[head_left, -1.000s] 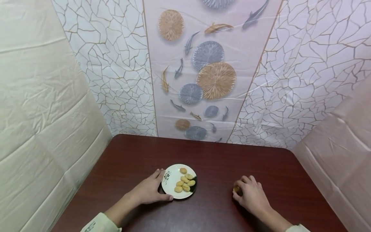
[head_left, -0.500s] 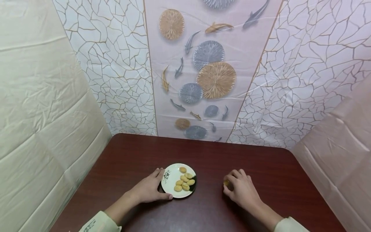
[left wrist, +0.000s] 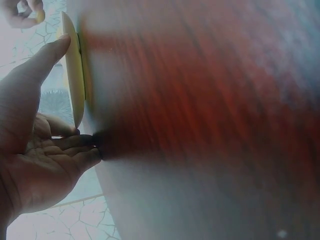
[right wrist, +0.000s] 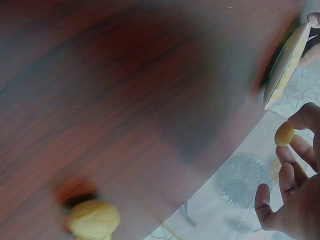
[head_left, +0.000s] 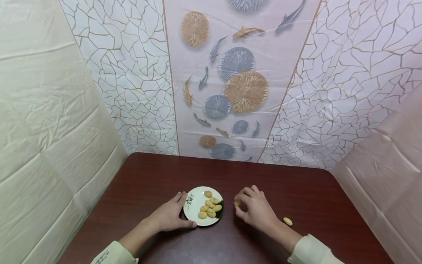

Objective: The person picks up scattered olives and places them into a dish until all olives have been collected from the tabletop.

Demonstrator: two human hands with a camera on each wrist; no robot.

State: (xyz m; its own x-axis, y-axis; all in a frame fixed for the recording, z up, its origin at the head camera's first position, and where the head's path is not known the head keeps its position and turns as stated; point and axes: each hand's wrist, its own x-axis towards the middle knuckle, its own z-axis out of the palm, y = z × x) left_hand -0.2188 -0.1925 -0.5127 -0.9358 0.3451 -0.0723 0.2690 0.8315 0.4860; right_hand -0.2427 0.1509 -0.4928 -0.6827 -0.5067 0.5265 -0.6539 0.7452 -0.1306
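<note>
My right hand (head_left: pixel 257 209) pinches a small yellow oval cookie-like piece (right wrist: pixel 284 134) between thumb and fingertips, raised over the table to the right of the plate. In the head view my left hand (head_left: pixel 169 214) holds the left side of the white round plate (head_left: pixel 194 216), thumb at its near rim and fingers along the far left edge. Several similar yellow ovals (head_left: pixel 211 213) lie on the plate, mostly on its right half. Dark leaf-like markings show on the rim. One more yellow oval (head_left: pixel 287 221) lies on the table beside my right forearm.
The dark red-brown table (head_left: pixel 158 172) reaches back to a patterned cloth wall (head_left: pixel 217 139) with printed fish and discs. Plain pale cloth hangs at the left side (head_left: pixel 49 146) and the right side (head_left: pixel 389 165).
My right hand has moved left toward the plate with the yellow oval piece, uncovering another oval on the table behind it. The left hand and the plate stay where they were.
</note>
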